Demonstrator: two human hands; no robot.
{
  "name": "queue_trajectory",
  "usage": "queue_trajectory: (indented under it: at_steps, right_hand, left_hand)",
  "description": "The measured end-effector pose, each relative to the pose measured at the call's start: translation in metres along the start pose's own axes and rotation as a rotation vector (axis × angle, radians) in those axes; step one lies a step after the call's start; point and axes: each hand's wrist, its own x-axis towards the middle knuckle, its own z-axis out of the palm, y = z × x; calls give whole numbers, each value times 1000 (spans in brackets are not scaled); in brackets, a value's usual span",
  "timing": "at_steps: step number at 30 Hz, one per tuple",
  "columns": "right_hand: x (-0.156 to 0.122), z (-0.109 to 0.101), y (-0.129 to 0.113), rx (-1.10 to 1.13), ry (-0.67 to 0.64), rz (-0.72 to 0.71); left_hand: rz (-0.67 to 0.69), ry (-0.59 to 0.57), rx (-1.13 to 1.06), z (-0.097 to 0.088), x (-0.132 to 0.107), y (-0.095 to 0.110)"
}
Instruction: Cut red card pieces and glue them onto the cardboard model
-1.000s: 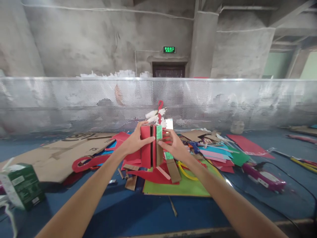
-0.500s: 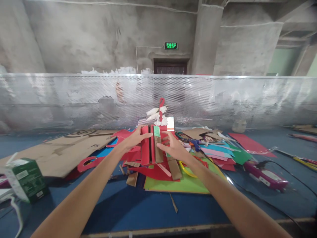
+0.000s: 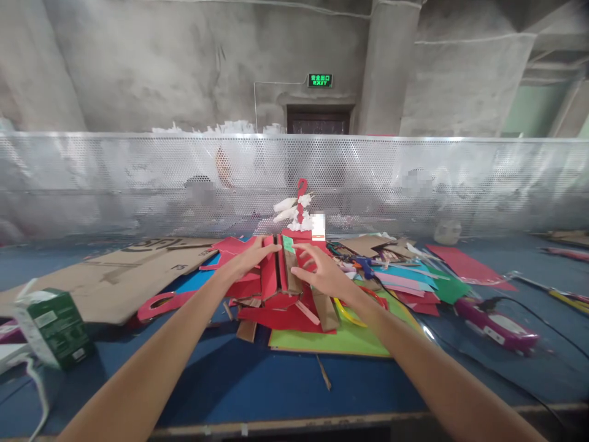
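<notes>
My left hand (image 3: pixel 248 259) reaches over the top edge of a folded red and brown cardboard piece (image 3: pixel 271 276) and holds it, tilted, on a heap of paper scraps. My right hand (image 3: pixel 322 275) is at the piece's right side, fingers spread, fingertips touching its brown strip near a small green label (image 3: pixel 289 244). Just behind stands a red paper ornament with white tufts (image 3: pixel 298 205).
A green sheet (image 3: pixel 340 341) lies under the heap on the blue table (image 3: pixel 230 387). A large flat cardboard (image 3: pixel 115 276) and a green carton (image 3: pixel 53 328) are at the left. A purple glue gun (image 3: pixel 494 328) with its cord lies at the right. A perforated metal screen (image 3: pixel 138 184) closes the back.
The red cardboard piece has come down from upright in both hands to tilted on the heap. My right hand's fingers have opened and spread.
</notes>
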Motion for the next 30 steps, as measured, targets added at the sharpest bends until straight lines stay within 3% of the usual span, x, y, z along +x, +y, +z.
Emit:
queue_trajectory:
  at_steps: [9,21,24,30]
  right_hand:
    - [-1,-2,-9,-48,-80,-109]
    - [-2,-3,-11,-67,-26,-136]
    - [0,-1,-5,6,36,-47]
    - [6,3,13,277,73,210]
  left_hand:
    - [1,47,64,1,0,1]
    - [20,87,78,1,-3,6]
    - [62,93,67,2,-3,6]
    - [270,129,166,4,0,6]
